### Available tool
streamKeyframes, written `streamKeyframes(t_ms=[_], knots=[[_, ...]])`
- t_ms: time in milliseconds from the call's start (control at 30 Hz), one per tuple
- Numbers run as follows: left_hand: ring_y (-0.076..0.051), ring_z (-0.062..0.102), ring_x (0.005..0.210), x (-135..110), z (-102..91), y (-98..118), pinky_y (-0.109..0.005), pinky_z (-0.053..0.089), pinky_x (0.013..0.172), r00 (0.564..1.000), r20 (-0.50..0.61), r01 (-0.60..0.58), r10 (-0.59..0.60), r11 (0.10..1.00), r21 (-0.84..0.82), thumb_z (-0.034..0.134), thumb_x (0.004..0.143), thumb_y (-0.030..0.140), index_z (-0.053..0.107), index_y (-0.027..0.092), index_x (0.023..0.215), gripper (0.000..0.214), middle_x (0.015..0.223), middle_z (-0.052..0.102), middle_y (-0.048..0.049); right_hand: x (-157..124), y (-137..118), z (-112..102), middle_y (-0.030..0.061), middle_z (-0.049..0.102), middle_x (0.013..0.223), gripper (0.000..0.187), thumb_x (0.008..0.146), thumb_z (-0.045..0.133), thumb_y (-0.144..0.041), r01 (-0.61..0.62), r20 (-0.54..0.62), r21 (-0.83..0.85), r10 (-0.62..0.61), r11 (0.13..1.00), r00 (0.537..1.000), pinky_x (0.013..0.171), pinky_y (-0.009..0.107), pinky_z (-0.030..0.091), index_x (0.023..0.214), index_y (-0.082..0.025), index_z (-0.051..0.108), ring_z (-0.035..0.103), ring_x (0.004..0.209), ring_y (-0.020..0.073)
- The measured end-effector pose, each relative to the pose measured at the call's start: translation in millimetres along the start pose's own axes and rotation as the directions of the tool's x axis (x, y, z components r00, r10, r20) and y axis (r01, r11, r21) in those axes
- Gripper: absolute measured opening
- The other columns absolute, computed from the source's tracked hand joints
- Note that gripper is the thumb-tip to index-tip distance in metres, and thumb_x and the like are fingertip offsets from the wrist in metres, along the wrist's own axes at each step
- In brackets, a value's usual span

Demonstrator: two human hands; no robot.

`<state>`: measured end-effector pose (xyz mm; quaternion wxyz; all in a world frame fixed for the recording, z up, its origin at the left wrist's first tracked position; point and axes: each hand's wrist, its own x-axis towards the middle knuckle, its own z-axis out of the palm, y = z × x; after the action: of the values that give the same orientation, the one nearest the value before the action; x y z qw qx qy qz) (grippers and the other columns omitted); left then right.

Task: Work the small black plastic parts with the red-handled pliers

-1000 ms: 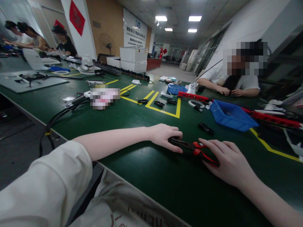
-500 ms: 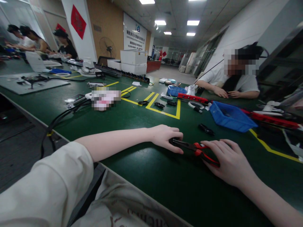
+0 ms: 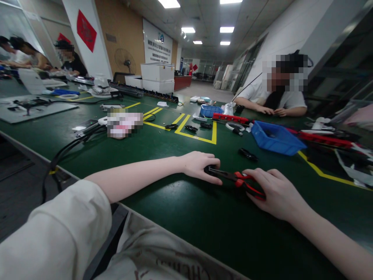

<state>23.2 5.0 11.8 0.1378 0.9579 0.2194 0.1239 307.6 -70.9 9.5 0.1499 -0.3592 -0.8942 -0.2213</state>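
Observation:
My right hand is closed around the red and black handles of a pair of long-nose pliers. The jaws point left, toward my left hand, and their tips meet a small black part. That part sits between the fingers and thumb of my left hand, which are curled around it. Its shape is mostly hidden by the hand, so I cannot tell its kind. Both hands are low over the green table. Beyond the pliers lies a loose black piece.
A blue bin stands to the right, near red strips. Several small black parts lie by yellow tape. Black cables hang over the left edge. Across the table sits another person, hands on the table.
The whole view has shifted slightly, so things appear a little farther left. My hands keep the same hold on the black part and the pliers.

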Motion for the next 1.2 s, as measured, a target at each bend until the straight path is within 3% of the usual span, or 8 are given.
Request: streamKeyframes(t_ms=[400,700,1200], knots=[[-0.017,0.060,0.080,0.5,3.3,-2.4,-0.025,0.040,0.067,0.999,-0.013,-0.032,0.032,0.999,0.008,0.055,0.085,0.069,0.058,0.022,0.107,0.052,0.100,0.058,-0.0028,-1.2,4.8,6.1,0.0098,0.069,0.100,0.040,0.079,0.061,-0.030,0.016,-0.022,0.032,-0.015,0.999,1.000,0.078,0.039,0.048,0.117,-0.018,0.055,0.064,0.082,0.0245],[-0.017,0.061,0.084,0.5,2.7,-3.4,-0.025,0.041,0.068,1.000,-0.017,-0.012,0.012,0.999,-0.042,0.052,0.087,0.068,0.058,0.022,0.105,0.050,0.102,0.059,-0.0026,-2.8,5.7,5.9,0.0122,0.067,0.108,0.061,0.084,0.059,-0.030,0.021,-0.011,-0.056,-0.021,0.998,1.000,0.087,0.041,0.045,0.141,-0.014,0.044,0.063,0.091,0.0254],[-0.017,0.061,0.078,0.0,2.8,-0.9,-0.025,0.041,0.064,0.999,-0.016,-0.048,0.049,0.997,0.064,0.056,0.085,0.067,0.057,0.021,0.109,0.052,0.103,0.059,-0.0040,-4.0,7.2,8.5,0.0131,0.065,0.113,0.053,0.083,0.060,-0.028,0.025,-0.059,-0.088,-0.030,0.996,0.998,0.091,0.043,0.045,0.133,-0.016,0.050,0.060,0.098,0.0280]])
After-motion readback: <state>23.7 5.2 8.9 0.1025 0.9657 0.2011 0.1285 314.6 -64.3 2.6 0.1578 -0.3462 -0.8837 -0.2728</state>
